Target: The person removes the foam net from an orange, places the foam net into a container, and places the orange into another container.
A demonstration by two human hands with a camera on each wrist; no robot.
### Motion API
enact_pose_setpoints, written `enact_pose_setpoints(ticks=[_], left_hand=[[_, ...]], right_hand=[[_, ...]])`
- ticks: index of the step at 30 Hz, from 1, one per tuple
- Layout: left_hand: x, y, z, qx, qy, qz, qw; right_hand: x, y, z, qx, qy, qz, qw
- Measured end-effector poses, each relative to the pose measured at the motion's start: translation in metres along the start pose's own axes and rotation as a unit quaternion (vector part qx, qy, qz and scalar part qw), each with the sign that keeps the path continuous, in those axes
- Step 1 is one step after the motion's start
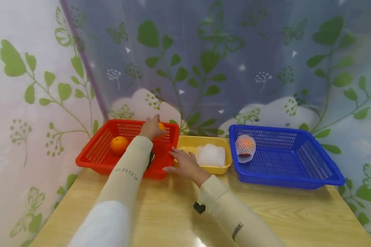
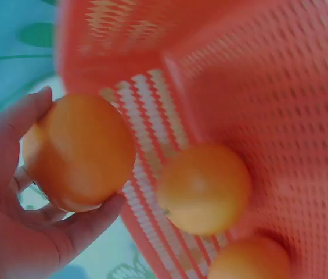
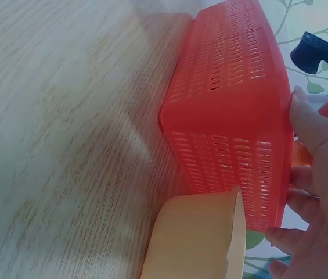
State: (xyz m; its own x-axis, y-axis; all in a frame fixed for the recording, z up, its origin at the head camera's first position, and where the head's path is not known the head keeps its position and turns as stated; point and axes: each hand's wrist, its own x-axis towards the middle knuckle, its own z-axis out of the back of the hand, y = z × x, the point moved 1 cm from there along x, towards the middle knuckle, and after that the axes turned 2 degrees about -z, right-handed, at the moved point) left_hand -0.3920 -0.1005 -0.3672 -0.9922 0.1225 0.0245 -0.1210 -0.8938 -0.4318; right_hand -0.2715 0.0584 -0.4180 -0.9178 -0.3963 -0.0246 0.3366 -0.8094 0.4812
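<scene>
In the head view my left hand [image 1: 150,129] is over the back right of the red basket [image 1: 94,157], gripping an orange [image 1: 162,127]. The left wrist view shows this orange [image 2: 85,152] held between thumb and fingers, with another orange [image 2: 204,189] and part of one more below [image 2: 251,261] in the basket. My right hand [image 1: 187,165] is at the basket's right side, fingers spread above the yellow tray [image 1: 217,140]. Its fingertips [image 3: 298,96] are right at the red rim in the right wrist view. White foam nets [image 1: 211,155] lie in the tray.
To the right stands a blue basket [image 1: 284,178] with a round fruit in a white foam net [image 1: 245,146] at its left end. All three containers stand along the back of the wooden table [image 1: 170,219]. A patterned curtain [image 1: 185,68] hangs right behind them.
</scene>
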Motion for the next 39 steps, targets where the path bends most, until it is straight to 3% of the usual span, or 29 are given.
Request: enact_pose_setpoints(ticks=[6,10,15,29,39], left_hand=[[0.015,0.007,-0.019,0.094,0.021,0.020,0.9952],[0.023,0.017,-0.034,0.109,0.041,0.030,0.9927],[0.028,0.027,-0.045,0.117,0.049,0.015,0.9918],[0.019,0.011,-0.036,0.109,0.064,0.033,0.9914],[0.005,0.006,-0.027,0.097,0.079,0.027,0.9918]], right_hand=[[0.001,-0.001,0.003,-0.001,-0.002,-0.004,1.000],[0.000,0.001,0.002,-0.005,0.000,-0.004,1.000],[-0.001,0.004,0.002,-0.021,-0.003,0.002,1.000],[-0.002,0.003,0.006,-0.030,0.001,-0.006,1.000],[0.000,0.002,0.004,-0.025,0.003,-0.011,1.000]])
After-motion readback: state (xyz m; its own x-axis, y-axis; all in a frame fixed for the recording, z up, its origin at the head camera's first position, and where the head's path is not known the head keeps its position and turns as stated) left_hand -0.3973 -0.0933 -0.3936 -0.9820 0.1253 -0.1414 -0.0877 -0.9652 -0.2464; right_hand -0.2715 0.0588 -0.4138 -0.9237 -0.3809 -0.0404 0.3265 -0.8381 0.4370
